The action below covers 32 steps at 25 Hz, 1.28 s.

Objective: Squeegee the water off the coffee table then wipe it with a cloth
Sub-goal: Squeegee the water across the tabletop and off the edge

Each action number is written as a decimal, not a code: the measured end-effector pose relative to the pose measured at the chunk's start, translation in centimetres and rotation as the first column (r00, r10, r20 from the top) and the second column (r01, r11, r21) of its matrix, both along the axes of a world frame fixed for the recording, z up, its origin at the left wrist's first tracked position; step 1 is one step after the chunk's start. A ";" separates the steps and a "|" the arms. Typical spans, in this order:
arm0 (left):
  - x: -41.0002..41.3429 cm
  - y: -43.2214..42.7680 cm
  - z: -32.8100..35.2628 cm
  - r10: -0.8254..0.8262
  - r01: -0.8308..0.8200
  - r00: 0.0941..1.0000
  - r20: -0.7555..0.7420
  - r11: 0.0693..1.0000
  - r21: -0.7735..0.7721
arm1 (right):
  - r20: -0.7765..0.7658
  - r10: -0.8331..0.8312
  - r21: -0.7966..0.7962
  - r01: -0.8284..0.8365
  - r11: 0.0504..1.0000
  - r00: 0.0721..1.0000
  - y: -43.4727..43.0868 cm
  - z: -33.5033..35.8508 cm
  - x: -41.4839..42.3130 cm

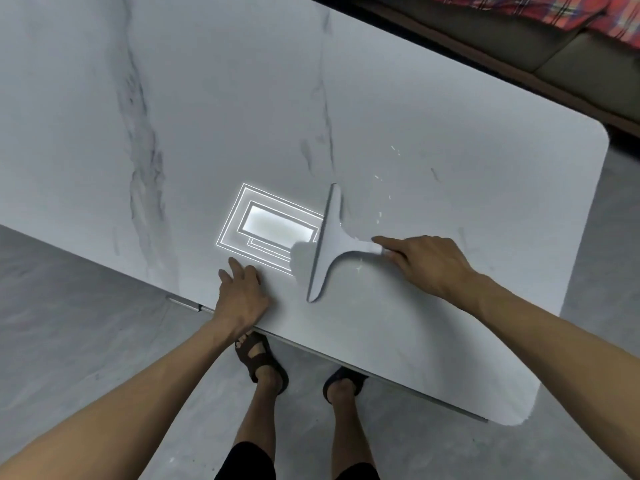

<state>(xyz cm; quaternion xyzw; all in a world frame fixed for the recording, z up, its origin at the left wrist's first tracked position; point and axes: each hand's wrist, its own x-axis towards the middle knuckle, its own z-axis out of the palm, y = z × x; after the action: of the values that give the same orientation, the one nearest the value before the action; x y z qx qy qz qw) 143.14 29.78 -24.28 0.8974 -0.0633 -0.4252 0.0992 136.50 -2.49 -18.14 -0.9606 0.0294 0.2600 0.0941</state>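
Observation:
A pale grey squeegee (329,242) lies with its long blade on the white marble coffee table (242,98), blade running from far to near. My right hand (426,263) grips its short handle from the right, index finger stretched along it. Small glints of water (379,216) show on the table just right of the blade. My left hand (240,294) rests flat on the near edge of the table, fingers spread, holding nothing. No cloth is in view.
A bright rectangular reflection of a ceiling light (270,230) shines on the tabletop left of the blade. A sofa (554,53) with a red plaid cloth (540,12) stands beyond the far edge. My sandalled feet (263,358) stand on the grey floor under the near edge.

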 end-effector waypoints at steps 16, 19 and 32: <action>3.4 -13.7 6.5 -0.012 0.031 0.987 0.160 0.993 -0.115 | -0.137 -0.739 0.426 0.712 0.557 0.660 -8.8 6.0 -1.2; 6.8 -15.9 5.3 -0.004 0.038 0.980 0.201 0.986 -0.162 | -0.088 -0.766 0.424 0.720 0.550 0.637 -10.8 5.6 4.5; 16.3 -22.5 -0.8 -0.380 0.380 0.925 -0.023 0.924 0.037 | 0.059 -0.702 0.293 0.660 0.692 0.710 -14.9 -1.0 19.8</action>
<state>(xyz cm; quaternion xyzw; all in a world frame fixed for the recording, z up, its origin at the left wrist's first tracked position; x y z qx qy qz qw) 159.47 7.33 -25.07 0.8668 -0.2264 -0.4444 -0.0030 156.35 -17.39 -19.18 -0.8788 0.3432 0.1267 0.3064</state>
